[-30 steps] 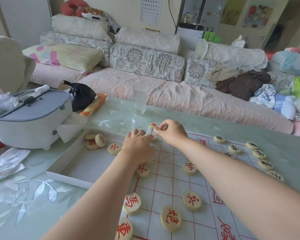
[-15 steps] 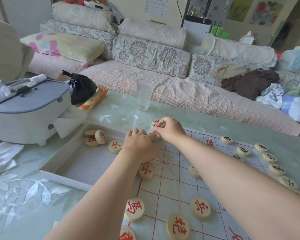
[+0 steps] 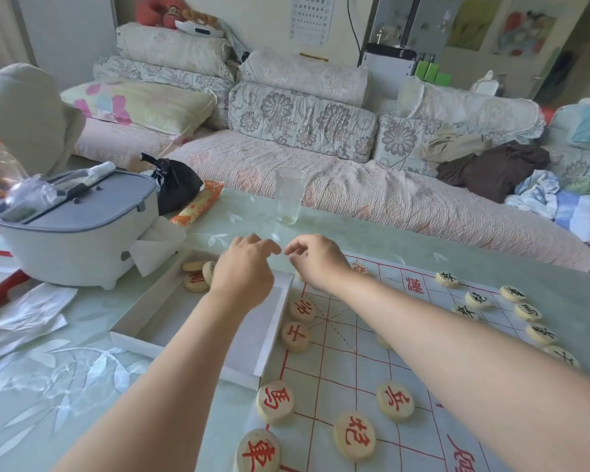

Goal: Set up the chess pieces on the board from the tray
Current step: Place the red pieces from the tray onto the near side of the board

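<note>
The paper chess board with red lines lies on the glass table, and the white tray sits against its left edge. Three round pieces lie in the tray's far corner. Red-marked pieces stand along the board's left columns, and black-marked pieces line its right side. My left hand hovers over the tray's far end, fingers loosely curled, with nothing visible in it. My right hand hangs above the board's far left corner, fingertips close together and nothing showing between them.
A clear glass stands just beyond both hands. A grey-lidded white container with tissue hanging out sits at left, with a black bag and an orange packet behind it. Crumpled plastic lies front left. A sofa runs behind the table.
Both hands have lifted off the pieces at the board's far left corner. My left hand has shifted left over the tray; a red piece it covered now shows.
</note>
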`<state>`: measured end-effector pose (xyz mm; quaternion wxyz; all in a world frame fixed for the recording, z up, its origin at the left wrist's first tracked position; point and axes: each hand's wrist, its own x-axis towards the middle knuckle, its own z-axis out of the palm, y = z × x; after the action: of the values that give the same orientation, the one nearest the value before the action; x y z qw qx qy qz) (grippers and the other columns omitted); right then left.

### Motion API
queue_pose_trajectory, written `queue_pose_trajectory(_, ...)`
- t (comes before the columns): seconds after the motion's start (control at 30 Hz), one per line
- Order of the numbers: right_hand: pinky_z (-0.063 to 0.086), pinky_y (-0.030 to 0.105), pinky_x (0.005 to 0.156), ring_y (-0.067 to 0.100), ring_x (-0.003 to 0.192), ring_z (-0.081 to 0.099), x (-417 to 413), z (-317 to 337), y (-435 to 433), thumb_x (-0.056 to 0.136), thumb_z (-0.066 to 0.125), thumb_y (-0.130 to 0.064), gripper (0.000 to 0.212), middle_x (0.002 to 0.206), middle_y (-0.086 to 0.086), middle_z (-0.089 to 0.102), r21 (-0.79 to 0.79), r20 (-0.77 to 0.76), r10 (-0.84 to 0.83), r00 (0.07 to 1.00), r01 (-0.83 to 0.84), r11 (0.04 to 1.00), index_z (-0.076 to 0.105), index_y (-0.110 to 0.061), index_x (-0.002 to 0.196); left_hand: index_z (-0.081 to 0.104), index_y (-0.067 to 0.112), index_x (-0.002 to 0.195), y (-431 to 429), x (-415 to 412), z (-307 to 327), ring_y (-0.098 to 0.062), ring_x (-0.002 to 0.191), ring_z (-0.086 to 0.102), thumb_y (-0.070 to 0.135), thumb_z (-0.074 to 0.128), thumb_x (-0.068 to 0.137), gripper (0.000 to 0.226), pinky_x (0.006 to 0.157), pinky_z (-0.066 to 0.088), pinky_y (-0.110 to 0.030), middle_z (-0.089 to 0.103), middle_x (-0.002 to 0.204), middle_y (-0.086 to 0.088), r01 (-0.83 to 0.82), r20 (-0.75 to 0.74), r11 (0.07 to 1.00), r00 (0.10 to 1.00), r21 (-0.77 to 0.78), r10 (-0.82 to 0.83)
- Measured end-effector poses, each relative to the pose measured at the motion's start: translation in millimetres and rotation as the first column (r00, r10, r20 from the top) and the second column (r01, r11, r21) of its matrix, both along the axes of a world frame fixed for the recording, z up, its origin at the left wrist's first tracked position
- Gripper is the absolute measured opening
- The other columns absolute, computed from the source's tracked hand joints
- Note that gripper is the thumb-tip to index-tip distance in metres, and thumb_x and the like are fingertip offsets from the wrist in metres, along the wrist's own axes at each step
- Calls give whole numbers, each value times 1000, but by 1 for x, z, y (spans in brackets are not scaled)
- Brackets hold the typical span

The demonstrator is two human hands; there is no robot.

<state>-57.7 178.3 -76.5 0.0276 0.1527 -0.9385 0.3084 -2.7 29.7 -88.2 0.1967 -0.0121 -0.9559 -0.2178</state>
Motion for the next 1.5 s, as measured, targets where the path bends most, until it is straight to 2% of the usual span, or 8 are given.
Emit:
queue_pose_trajectory(0.13, 50, 29, 90, 13, 102, 63, 27, 4, -24, 90, 58, -21, 24, 110, -12, 68, 54, 12, 168, 986, -168, 984, 72, -32, 106, 64, 26, 115, -32, 20, -2, -24, 107, 49, 1, 49, 79, 47, 82, 45, -35, 59, 113, -1, -112, -12, 994, 994, -14, 112)
queue_pose_trajectory(0.37, 45, 32, 97, 23, 125, 54, 47, -1, -57, 92, 55, -39, 36, 138, -4, 58, 436, 82, 249, 965, -259, 862, 61, -42, 127, 50, 39, 130, -72, 50, -10, -26, 117, 42, 12, 49, 82, 55, 90, 40, -36, 51, 125, -1, -218, 100, 962, 967, -163, 235)
queue_pose_trajectory(0.47, 47, 31, 96, 22, 118, 58, 49, -2, -58, 88, 57, -52, 33, 127, -6, 65, 424, 81, 220, 972, -234, 875, 65, -42, 119, 44, 44, 136, -78, 55, -14, -23, 124, 38, 9, 45, 79, 66, 97, 38, -35, 48, 132, 3, -134, 185, 978, 969, -160, 163)
queue_pose_trajectory(0.7, 43, 31, 94, 20, 113, 54, 53, -11, -45, 81, 66, -58, 26, 92, -10, 62, 343, -2, 208, 978, -195, 919, 70, -38, 97, 62, 31, 107, -73, 45, -17, -21, 105, 53, 34, 53, 89, 21, 72, 45, -30, 62, 109, 5, -161, 20, 987, 987, -21, 161)
queue_pose_trajectory(0.9, 32, 34, 94, 18, 113, 50, 59, -13, -37, 80, 66, -60, 32, 105, -11, 69, 342, -35, 189, 981, -165, 925, 67, -38, 104, 60, 18, 105, -62, 36, -7, -27, 91, 58, 21, 53, 90, 16, 72, 52, -36, 65, 102, -6, -174, 109, 959, 982, 223, 152)
queue_pose_trajectory(1.23, 35, 36, 103, 23, 121, 48, 61, -14, -34, 85, 63, -58, 47, 122, 2, 62, 370, 0, 162, 987, -151, 917, 62, -40, 128, 63, 27, 114, -69, 41, -11, -19, 90, 53, 6, 49, 89, 36, 70, 44, -25, 57, 112, 0, -29, 374, 998, 928, 48, 9)
queue_pose_trajectory(1.33, 32, 39, 103, 24, 126, 45, 62, -15, -38, 87, 56, -61, 52, 127, 0, 62, 422, 8, 188, 982, -173, 890, 56, -38, 134, 61, 29, 121, -70, 43, -11, -17, 103, 54, 22, 51, 92, 31, 82, 45, -25, 54, 123, 4, 17, 443, 998, 897, -53, 8)
queue_pose_trajectory(1.5, 25, 44, 109, 27, 133, 35, 63, -13, -45, 91, 51, -50, 56, 142, 3, 50, 509, 37, 210, 977, -199, 837, 47, -31, 143, 55, 31, 127, -66, 49, -8, -17, 109, 50, 48, 70, 75, 57, 84, 40, -22, 47, 130, 3, 43, 492, 998, 870, -52, -12)
